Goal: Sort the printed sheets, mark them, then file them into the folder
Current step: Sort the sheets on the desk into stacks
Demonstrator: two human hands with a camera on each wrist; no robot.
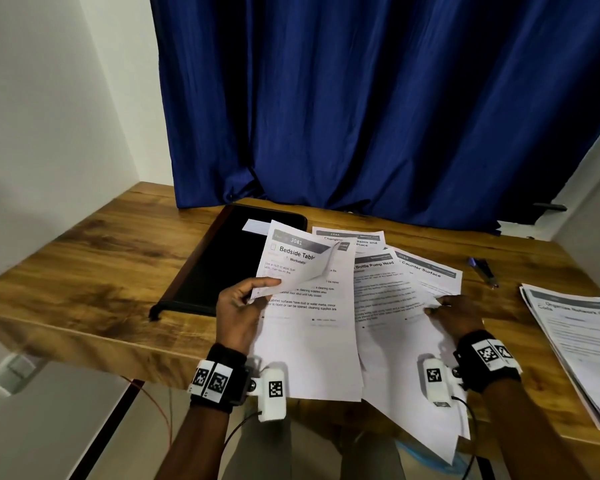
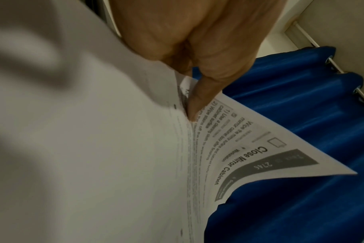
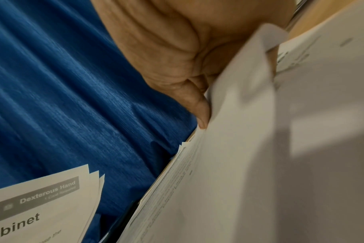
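Note:
Several printed sheets are fanned out above the wooden table (image 1: pixel 94 258). My left hand (image 1: pixel 238 306) pinches the left part of the fan, where a sheet headed "Bedside Table" (image 1: pixel 291 261) curls over a longer page (image 1: pixel 309 344). In the left wrist view a finger (image 2: pixel 199 98) lies between the pages, on the "Close Mirror Cabinet" sheet (image 2: pixel 249 156). My right hand (image 1: pixel 456 315) grips the right part, with the "Bottle Pump Head" sheet (image 1: pixel 385 292) on top; its fingers (image 3: pixel 199 106) press the paper edge (image 3: pixel 229 148). A black folder (image 1: pixel 222 258) lies shut, behind my left hand.
A second pile of printed sheets (image 1: pixel 579 348) lies at the table's right edge. A blue pen (image 1: pixel 484 271) rests behind my right hand. A blue curtain (image 1: pixel 378 98) hangs along the table's back. A white label (image 1: pixel 255 226) sits on the folder.

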